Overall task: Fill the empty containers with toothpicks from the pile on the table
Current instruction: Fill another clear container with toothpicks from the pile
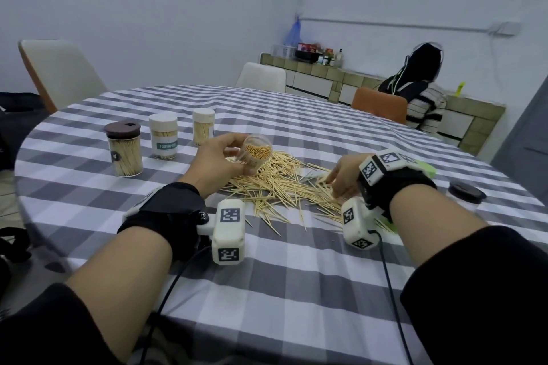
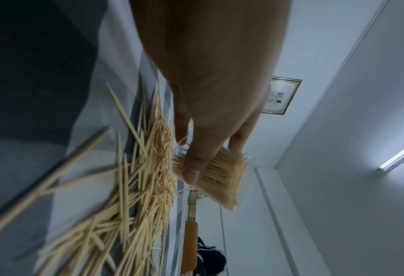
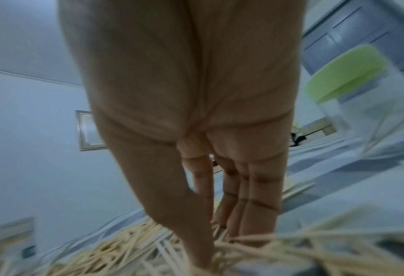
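Observation:
My left hand (image 1: 237,155) grips a clear lidless container (image 1: 257,150) packed with toothpicks, tilted with its mouth toward me, just above the left edge of the toothpick pile (image 1: 281,187). In the left wrist view the thumb lies across the container (image 2: 222,177), with the pile (image 2: 137,186) beside it. My right hand (image 1: 332,187) reaches down onto the right side of the pile. Its fingers are straight, and the fingertips (image 3: 229,227) and thumb touch the loose toothpicks (image 3: 125,252). That view is blurred.
Three filled, lidded containers stand at the left: a brown-lidded one (image 1: 124,151), a white-lidded one labelled TOOTHPICK (image 1: 163,136) and another white-lidded one (image 1: 203,126). A green-lidded clear container (image 3: 347,74) and a brown-lidded one (image 1: 467,194) stand at the right. Chairs ring the checked table (image 1: 267,290); a person sits at the back right.

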